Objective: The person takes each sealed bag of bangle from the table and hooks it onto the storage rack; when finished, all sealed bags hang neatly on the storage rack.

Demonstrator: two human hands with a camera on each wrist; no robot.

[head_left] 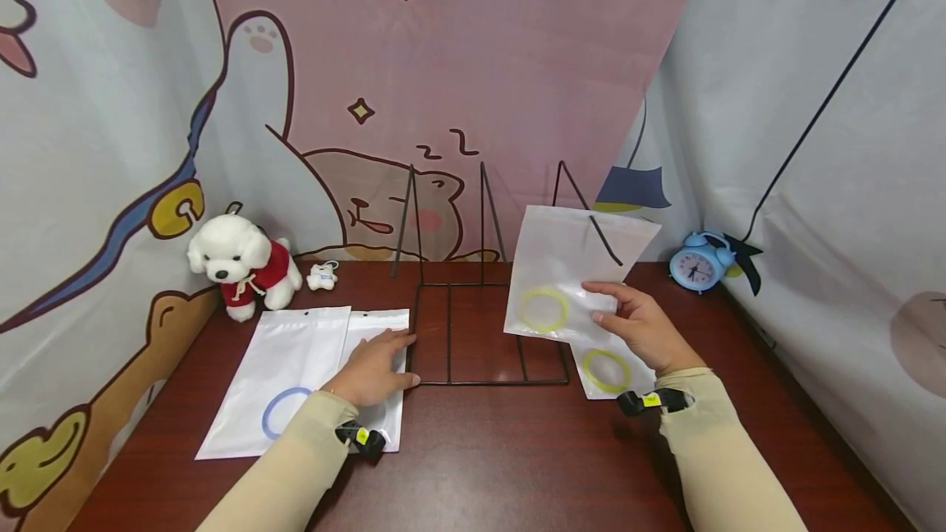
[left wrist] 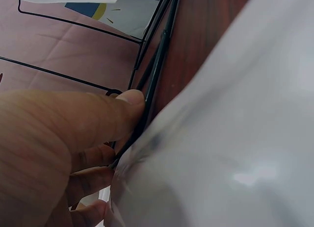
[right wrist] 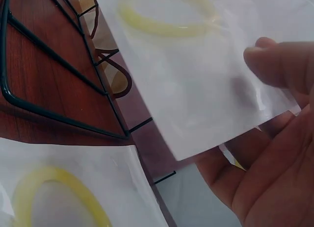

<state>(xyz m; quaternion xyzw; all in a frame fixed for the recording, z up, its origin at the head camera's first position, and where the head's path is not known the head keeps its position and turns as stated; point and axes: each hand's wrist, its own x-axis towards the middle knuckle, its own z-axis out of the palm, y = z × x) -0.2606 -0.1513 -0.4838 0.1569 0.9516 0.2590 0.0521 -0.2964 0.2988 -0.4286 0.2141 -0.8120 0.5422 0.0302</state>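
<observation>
My left hand (head_left: 373,368) holds the left edge of a black wire rack (head_left: 488,382), thumb and fingertips against the wire in the left wrist view. Close to that hand lie two white flat bags (head_left: 296,351), one with a blue ring (head_left: 273,413), the other partly covered by the hand. Over the rack's right end, my right hand (head_left: 646,327) pinches a white bag (head_left: 584,257) with a yellow ring (head_left: 543,309) by its right edge. A rack wire crosses the bag's upper part. Another bag with a yellow ring (head_left: 608,371) lies below, partly hidden.
At the back left sit a white plush dog (head_left: 240,261) in red and a small white figure (head_left: 322,276). A blue alarm clock (head_left: 696,263) stands at the back right. A printed curtain (head_left: 473,48) hangs behind the brown table (head_left: 488,458).
</observation>
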